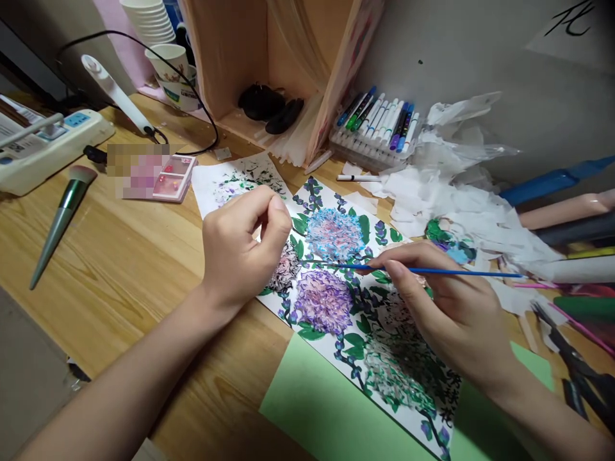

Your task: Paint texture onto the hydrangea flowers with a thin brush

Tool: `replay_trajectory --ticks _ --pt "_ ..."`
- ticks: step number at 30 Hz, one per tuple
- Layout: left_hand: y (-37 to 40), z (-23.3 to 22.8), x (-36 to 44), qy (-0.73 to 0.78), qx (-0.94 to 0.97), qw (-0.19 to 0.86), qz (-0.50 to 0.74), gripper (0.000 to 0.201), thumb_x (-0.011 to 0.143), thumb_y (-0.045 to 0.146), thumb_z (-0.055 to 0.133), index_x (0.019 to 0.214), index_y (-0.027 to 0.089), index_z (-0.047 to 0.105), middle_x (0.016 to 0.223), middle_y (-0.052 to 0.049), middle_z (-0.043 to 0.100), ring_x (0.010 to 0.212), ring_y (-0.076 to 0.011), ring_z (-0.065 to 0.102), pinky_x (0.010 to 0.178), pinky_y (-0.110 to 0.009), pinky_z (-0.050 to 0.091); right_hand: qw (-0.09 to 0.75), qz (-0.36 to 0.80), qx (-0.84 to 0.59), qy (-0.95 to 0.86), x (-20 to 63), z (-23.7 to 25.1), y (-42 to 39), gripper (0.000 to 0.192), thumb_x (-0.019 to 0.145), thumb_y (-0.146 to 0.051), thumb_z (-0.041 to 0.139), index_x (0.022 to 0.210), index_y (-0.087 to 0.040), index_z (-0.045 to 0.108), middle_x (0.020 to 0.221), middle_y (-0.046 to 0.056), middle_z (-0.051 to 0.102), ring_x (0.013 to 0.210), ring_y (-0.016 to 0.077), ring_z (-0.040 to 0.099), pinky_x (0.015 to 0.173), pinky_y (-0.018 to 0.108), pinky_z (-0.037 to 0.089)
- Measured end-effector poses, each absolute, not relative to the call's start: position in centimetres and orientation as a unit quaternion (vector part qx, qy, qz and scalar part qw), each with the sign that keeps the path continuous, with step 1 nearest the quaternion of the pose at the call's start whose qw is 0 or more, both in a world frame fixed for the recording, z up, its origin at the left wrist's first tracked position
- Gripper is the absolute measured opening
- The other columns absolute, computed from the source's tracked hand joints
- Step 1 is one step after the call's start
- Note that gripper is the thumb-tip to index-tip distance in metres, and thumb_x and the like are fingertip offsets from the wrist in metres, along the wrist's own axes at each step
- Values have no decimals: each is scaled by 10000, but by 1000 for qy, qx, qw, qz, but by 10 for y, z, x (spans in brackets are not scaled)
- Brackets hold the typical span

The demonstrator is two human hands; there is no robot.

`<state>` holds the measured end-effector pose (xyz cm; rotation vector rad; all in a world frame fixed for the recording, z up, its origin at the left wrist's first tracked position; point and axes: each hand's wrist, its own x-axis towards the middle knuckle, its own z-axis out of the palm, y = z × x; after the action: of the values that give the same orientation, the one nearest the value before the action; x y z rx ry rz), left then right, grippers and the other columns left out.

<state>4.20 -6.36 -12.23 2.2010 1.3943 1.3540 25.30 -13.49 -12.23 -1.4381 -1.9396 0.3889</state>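
Note:
My right hand [451, 314] pinches a thin blue paintbrush [461, 273] between thumb and forefinger. The brush points left, its tip over a painting [331, 362] of textured flowers: a blue one [335, 234], a purple one [324, 301] and a green-white one [398, 368]. Dark green leaves and small purple buds surround them. My left hand [245, 246] is curled into a loose fist at the painting's left edge, partly covering a dark pink flower [286, 266]. Nothing shows in the fist. Whether the brush tip touches the paper I cannot tell.
Green paper [307, 397] lies under the painting. A paint-dabbed sheet [211, 186] sits behind my left hand. A marker box [379, 128], crumpled tissues [413, 198] and scissors [576, 365] are at right. A makeup brush [65, 218], a power strip [52, 147] and paper cups [173, 77] stand left.

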Motion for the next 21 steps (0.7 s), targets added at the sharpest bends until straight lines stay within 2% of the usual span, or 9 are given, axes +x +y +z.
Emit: replay_trajectory --ticks 12,21 --pt "-63 -124 42 477 743 92 461 283 859 198 434 593 199 531 530 30 500 510 -97 436 516 -275 321 343 143 -558 -742 253 -120 -134 134 889 -241 483 874 -271 613 806 11 638 745 167 609 649 312 451" --pt "-62 -125 42 478 740 103 462 287 866 206 427 600 204 534 573 18 550 559 -106 495 557 -275 368 340 135 -559 -744 254 -120 -135 125 891 -231 482 875 -269 601 805 16 635 743 168 598 641 316 447"
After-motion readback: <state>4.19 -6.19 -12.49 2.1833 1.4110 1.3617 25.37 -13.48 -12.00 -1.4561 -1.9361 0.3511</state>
